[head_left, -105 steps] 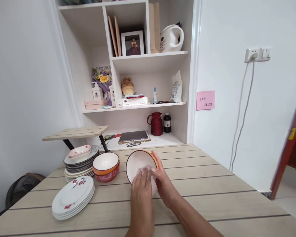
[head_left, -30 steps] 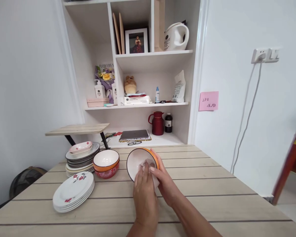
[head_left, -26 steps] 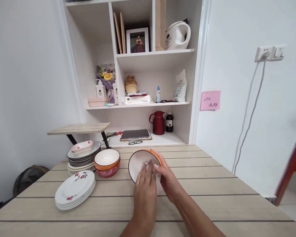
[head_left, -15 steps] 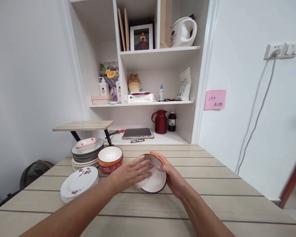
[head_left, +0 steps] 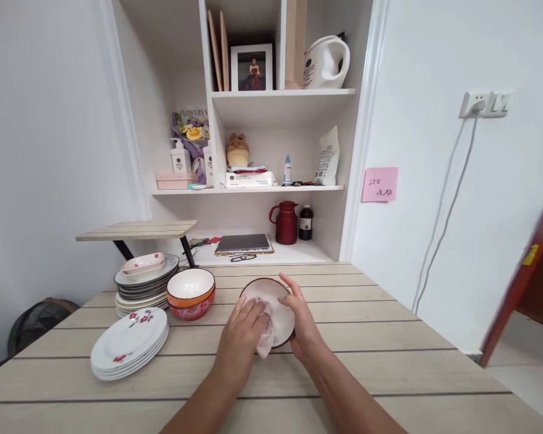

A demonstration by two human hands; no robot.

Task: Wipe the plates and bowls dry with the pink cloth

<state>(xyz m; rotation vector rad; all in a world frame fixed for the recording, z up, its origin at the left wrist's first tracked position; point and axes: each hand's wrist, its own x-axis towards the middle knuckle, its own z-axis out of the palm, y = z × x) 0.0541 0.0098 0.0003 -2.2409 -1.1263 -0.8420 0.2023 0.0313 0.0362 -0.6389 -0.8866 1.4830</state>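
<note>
A bowl (head_left: 282, 319) with a white inside and a dark rim is tilted toward me over the table. My right hand (head_left: 304, 319) grips its right side, thumb over the rim and forefinger stretched out. Inside the bowl, my left hand (head_left: 244, 331) presses a pale pinkish cloth (head_left: 266, 342) against the left part of the surface. Part of the cloth is hidden under the fingers. Left of my hands sit stacked bowls, an orange one (head_left: 190, 294) above a red patterned one (head_left: 192, 311).
White plates (head_left: 129, 340) with red flowers are stacked at the left front. Behind them rises another plate stack (head_left: 147, 284) topped by a pink-spotted dish (head_left: 143, 263). A small raised shelf (head_left: 138, 230) stands at the back left. A red jug (head_left: 286, 223) stands in the cabinet.
My left hand has swung round to the bowl's left side with the cloth, which shows more now. The bowl is turned slightly. The whole view has shifted, moving the surroundings left.
</note>
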